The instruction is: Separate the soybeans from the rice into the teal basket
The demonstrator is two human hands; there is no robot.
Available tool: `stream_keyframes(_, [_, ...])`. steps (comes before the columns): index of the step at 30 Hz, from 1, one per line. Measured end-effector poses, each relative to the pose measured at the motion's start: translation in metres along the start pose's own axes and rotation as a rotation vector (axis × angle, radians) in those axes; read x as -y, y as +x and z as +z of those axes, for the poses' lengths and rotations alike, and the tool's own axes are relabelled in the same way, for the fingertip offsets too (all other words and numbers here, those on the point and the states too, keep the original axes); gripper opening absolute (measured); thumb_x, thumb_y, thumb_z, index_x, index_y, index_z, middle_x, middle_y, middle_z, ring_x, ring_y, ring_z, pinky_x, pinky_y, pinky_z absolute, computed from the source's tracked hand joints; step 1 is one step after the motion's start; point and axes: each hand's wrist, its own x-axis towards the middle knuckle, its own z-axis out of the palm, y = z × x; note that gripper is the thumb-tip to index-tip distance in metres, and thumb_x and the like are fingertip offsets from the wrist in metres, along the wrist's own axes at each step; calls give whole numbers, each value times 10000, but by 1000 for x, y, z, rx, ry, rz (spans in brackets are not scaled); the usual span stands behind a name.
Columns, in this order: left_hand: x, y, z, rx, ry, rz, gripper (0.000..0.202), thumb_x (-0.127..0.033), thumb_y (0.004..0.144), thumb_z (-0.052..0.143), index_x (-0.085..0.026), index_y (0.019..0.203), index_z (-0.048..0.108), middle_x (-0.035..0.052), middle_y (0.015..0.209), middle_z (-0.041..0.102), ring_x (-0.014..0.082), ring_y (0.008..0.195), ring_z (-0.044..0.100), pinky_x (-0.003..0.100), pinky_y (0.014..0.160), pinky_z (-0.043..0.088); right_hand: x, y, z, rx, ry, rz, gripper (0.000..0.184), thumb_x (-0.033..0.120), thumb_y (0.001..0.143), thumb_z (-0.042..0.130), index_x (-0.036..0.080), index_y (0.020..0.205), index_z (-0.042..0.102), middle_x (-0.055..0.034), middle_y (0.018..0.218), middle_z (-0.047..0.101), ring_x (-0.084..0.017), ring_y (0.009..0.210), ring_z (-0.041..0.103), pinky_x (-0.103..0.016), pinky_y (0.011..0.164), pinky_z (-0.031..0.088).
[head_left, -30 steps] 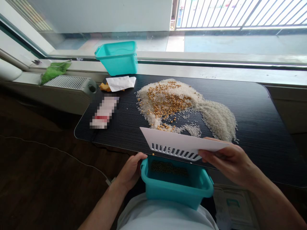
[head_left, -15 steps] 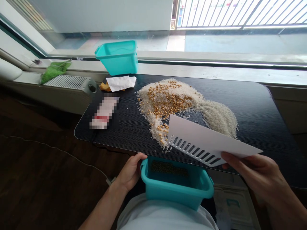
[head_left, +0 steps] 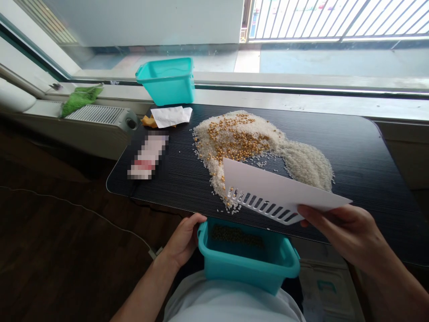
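My right hand (head_left: 345,228) pinches one end of a white slotted scraper (head_left: 268,185), whose far end covers part of the pile's near left edge. Behind it spreads a heap of white rice (head_left: 208,129) mixed with round yellow beans (head_left: 239,141), joined on the right by a greyer mound of rice (head_left: 308,163). Below the table edge, my left hand (head_left: 184,239) grips the left rim of a teal bin (head_left: 248,261). Small dark greenish grains (head_left: 236,235) lie inside that bin, against its far wall. My left fingers are partly hidden behind the rim.
Another teal bin (head_left: 169,85) stands at the table's back left by the window. Near it lie a white paper (head_left: 170,116) and a blurred-out pinkish item (head_left: 147,156). A green cloth (head_left: 80,98) rests on the radiator (head_left: 100,116). A white cable (head_left: 83,210) crosses the floor.
My right hand has moved the scraper leftward and slightly up, over the near left tail of the pile. The left hand and the bin it grips stay put.
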Motion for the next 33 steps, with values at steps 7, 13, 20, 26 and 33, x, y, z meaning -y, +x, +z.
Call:
stream_keyframes(7, [-1,0,-2,-2,-2,3,124,-186,541,784,-120,632,731,9,579,654,115,533,542,233,560,489,9,19,4,174,-56,-226,326,562,779,804,260,655,801,-29,667,756,-229,663,731,-291,591,619])
stream_keyframes(13, [1,3,-5,25,26,9,160,-234,541,804,-136,623,708,-32,494,544,112,491,486,230,497,438,13,11,-7,164,-88,-187,378,600,753,816,240,640,812,-54,643,758,-221,577,719,-270,539,618])
stream_keyframes(20, [1,2,-5,29,32,13,128,-216,583,786,-152,597,676,-32,512,561,105,495,491,231,544,469,16,8,-11,196,-84,-152,341,595,774,806,263,704,840,-61,643,745,-273,729,756,-311,697,659])
stream_keyframes(26, [1,2,-5,29,46,17,132,-228,590,784,-154,602,676,-37,503,549,117,507,515,240,565,473,15,8,-12,227,-65,-106,365,607,753,818,251,669,825,-65,675,759,-274,697,753,-317,660,663])
stream_keyframes(33, [0,0,-1,29,25,22,159,-218,552,794,-150,559,650,-16,535,610,105,502,510,234,526,436,21,10,-6,252,-56,-124,373,622,761,804,257,690,823,-65,694,753,-271,770,743,-281,644,641])
